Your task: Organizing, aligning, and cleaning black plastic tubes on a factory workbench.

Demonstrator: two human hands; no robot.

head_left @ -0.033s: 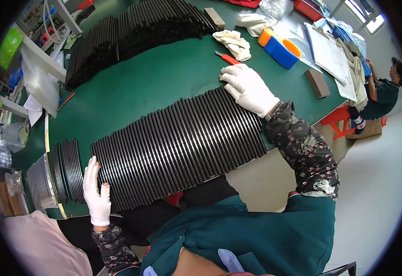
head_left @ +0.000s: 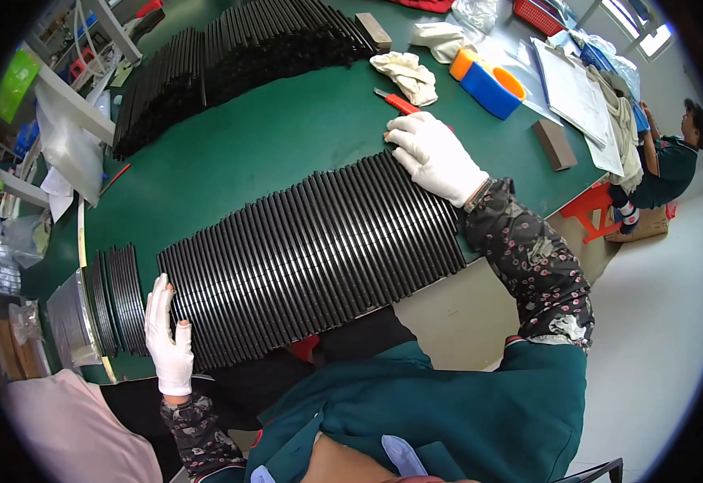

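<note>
A long row of slim black rods (head_left: pixel 311 253) lies side by side on the green table (head_left: pixel 231 181), reaching over its near edge. At the row's left end my left hand (head_left: pixel 169 338), in a white glove with bare fingertips, rests upright along the last rods, fingers stretched and thumb apart. My right hand (head_left: pixel 434 157), gloved alike, lies over the far right corner of the row with its fingers extended past the rod ends. It grips nothing that I can see. A smaller group of black rods (head_left: pixel 126 298) lies just left of my left hand.
Many more black rods (head_left: pixel 279 28) with dark fuzzy ends are piled at the back. Beyond my right hand lie a red cutter (head_left: pixel 400 102), a cream cloth (head_left: pixel 408 78), a blue-and-orange tape holder (head_left: pixel 492 88) and a brown block (head_left: pixel 554 146). A person (head_left: pixel 669 169) sits at far right.
</note>
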